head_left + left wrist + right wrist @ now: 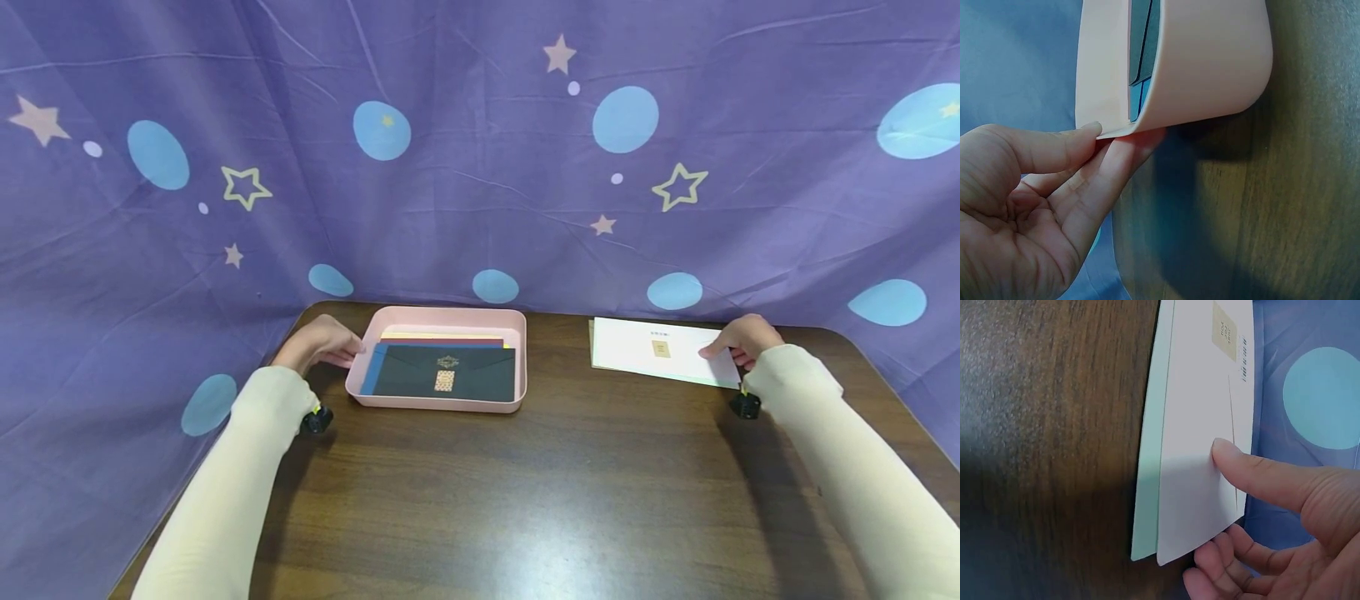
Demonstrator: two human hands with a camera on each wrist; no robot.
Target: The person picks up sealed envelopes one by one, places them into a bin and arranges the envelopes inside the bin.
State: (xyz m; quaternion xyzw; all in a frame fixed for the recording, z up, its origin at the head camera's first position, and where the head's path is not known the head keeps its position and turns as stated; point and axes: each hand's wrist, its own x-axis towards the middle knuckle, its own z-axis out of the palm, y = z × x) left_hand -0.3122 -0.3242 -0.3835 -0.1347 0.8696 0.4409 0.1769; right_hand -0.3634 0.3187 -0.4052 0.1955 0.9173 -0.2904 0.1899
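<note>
Envelope (pixel 1200 456) corner within right grip (pixel 1254 506)

We see the tray (pixel 517 333) of envelopes (pixel 442 372) just right of our left hand (pixel 318 343); paper sheets (pixel 637 346) lie under our right hand (pixel 742 337).

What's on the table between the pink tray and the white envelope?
Nothing: the head view shows only bare dark wood table between the pink tray and the white envelope.
</note>
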